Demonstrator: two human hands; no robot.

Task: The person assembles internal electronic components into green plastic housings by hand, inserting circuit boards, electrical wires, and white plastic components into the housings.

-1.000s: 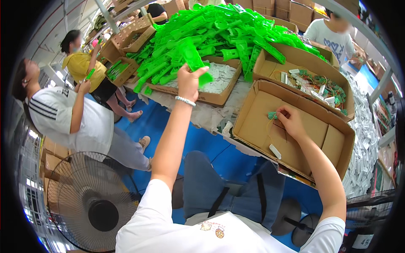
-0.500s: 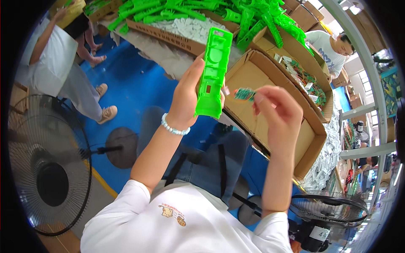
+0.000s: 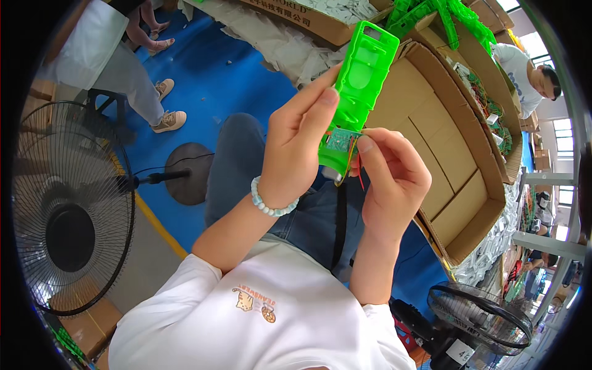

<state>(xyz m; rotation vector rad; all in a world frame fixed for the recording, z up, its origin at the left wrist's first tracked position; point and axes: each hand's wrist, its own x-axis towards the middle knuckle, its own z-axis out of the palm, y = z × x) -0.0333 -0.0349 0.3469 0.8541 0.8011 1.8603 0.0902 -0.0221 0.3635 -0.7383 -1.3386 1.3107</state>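
Supporting the green housing [image 3: 370, 69], the left hand [image 3: 293, 145] gripped its side; the right hand [image 3: 394, 176] pinched the circuit board [image 3: 339, 140] by its edge. The board lay at the housing's lower section, seating apparently unfinished, wires [image 3: 361, 176] hanging outside.

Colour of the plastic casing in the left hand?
Bright green. The casing in the left hand shows best in the head view.

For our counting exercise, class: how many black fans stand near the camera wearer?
2: a black pedestal fan at left, and a second black fan at lower right. Others may be hidden.
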